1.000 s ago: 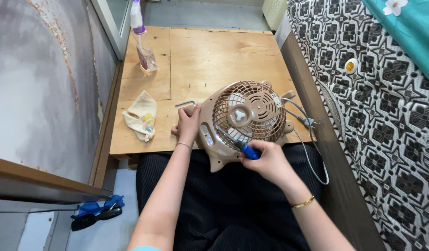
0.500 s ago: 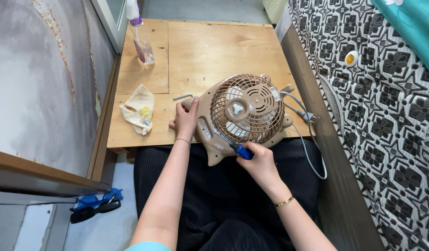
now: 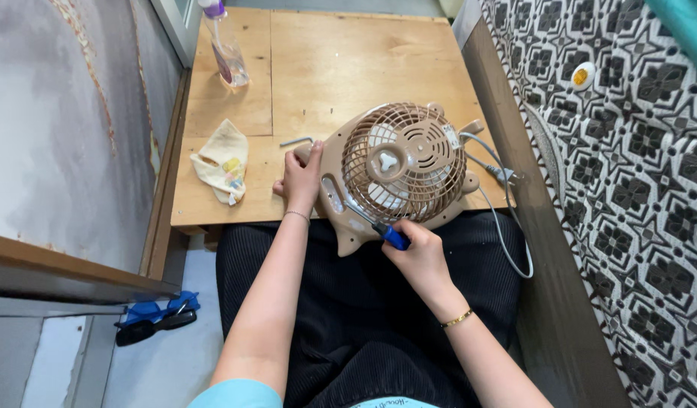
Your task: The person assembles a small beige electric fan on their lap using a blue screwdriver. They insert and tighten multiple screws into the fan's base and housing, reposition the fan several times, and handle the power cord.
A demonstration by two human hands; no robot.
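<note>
Plywood desk (image 3: 348,68) wedged between a grey wall and a patterned bed, person seated at its near edge. Right hand (image 3: 416,253) is closed round a blue-handled screwdriver (image 3: 379,229), shaft angled up-left, tip at the lower-left frame of the tan fan (image 3: 398,170) beside the grille. Left hand (image 3: 299,181) is clamped on the fan's left edge, fingers curled over it. Fan overhangs the desk edge onto the lap, so press it flat with that hand, keep the driver square on the screw head, push in while turning. Hex key (image 3: 295,141) just beyond the left hand, cloth (image 3: 224,160) further left, spray bottle (image 3: 226,45) at the far corner, cord (image 3: 507,227) trailing right.
</note>
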